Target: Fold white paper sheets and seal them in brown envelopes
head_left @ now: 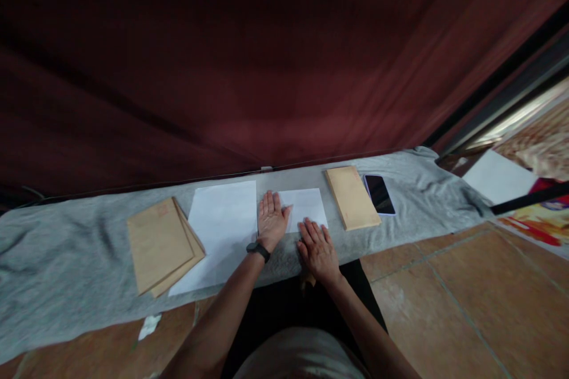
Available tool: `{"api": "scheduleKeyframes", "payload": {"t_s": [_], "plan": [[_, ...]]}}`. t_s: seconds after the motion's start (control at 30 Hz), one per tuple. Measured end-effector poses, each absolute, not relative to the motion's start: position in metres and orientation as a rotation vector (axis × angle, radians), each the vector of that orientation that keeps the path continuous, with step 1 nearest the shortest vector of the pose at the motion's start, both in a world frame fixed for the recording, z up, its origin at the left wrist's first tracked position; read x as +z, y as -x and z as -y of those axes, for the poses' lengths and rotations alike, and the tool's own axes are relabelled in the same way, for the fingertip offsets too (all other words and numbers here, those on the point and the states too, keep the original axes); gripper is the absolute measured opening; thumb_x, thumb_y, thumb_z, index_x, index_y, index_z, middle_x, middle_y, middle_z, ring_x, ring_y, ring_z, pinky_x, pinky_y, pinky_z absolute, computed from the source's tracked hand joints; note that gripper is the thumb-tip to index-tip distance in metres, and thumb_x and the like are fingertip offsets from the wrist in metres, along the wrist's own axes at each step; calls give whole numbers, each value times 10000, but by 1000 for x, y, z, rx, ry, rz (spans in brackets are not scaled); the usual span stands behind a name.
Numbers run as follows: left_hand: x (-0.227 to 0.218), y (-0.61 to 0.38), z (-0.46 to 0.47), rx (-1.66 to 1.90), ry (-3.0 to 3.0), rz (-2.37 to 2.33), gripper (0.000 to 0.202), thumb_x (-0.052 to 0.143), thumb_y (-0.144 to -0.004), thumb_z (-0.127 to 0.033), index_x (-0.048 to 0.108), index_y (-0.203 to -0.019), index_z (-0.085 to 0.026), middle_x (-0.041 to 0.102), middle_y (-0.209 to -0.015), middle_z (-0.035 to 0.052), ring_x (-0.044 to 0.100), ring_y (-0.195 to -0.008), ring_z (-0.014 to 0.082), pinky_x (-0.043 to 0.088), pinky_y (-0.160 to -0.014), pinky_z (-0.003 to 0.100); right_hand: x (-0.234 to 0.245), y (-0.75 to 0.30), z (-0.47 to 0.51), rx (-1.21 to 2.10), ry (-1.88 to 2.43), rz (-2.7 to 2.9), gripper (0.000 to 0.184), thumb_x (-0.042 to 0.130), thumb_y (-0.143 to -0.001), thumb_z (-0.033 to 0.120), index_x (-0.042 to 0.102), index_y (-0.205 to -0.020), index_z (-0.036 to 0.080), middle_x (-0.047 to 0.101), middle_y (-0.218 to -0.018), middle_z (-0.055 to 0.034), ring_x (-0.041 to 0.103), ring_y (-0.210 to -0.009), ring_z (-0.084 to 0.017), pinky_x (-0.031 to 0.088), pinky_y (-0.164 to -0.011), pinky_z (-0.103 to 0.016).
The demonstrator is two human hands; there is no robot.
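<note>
A small white sheet of paper [306, 201], which looks folded, lies on the grey cloth in front of me. My left hand [272, 220] rests flat over its left end, fingers together and thumb stretched out to the right. On its near edge lies my right hand [318, 249], palm down with the fingers extended. Neither hand grips anything. Larger white paper [224, 225] lies just left of my left hand. Brown envelopes [160, 243] overlap that paper's left side. To the right of the small sheet sits a stack of brown envelopes [352, 196].
A dark-screened phone [380, 194] lies beside the right stack. Grey cloth [66, 254] covers the long, narrow surface. A dark red curtain [267, 71] hangs behind it. Crumpled white tissue [150, 326] lies on the tiled floor [435, 290]. A metal frame stands at right.
</note>
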State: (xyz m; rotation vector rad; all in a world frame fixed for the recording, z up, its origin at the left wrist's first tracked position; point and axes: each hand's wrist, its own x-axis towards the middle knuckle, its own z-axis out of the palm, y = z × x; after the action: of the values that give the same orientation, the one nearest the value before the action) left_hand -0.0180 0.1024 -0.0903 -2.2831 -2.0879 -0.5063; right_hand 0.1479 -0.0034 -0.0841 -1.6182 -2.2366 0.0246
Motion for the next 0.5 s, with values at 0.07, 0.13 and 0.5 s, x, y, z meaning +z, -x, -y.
{"api": "scheduleKeyframes", "payload": {"t_s": [0.07,0.13,0.5], "plan": [[-88,17,-105,-482,2261,2118,654,307,-1021,-432,320,-1523,-13,305,-1595,232,219,-1517,307,231,-1224,511,-84,-148,4,25,1620,2232,538,392,-1044,401,357,-1546,212,392,-1582,-81,402,-1438,-256,256,-1203,-466],[-84,17,-106,-448,2251,2143,636,298,-1023,-388,328,-1510,20,302,-1593,242,225,-1515,305,221,-1232,489,-83,-148,4,23,1618,2230,541,394,-1042,403,359,-1546,209,393,-1582,-82,399,-1440,-259,258,-1201,-467],[-75,12,-36,-432,2638,1754,572,295,-1040,-373,352,-1523,-72,353,-1596,150,254,-1511,247,283,-1231,456,-88,-149,3,21,1600,2250,524,399,-1042,377,375,-1536,203,393,-1583,-85,378,-1452,-248,237,-1210,-467]]}}
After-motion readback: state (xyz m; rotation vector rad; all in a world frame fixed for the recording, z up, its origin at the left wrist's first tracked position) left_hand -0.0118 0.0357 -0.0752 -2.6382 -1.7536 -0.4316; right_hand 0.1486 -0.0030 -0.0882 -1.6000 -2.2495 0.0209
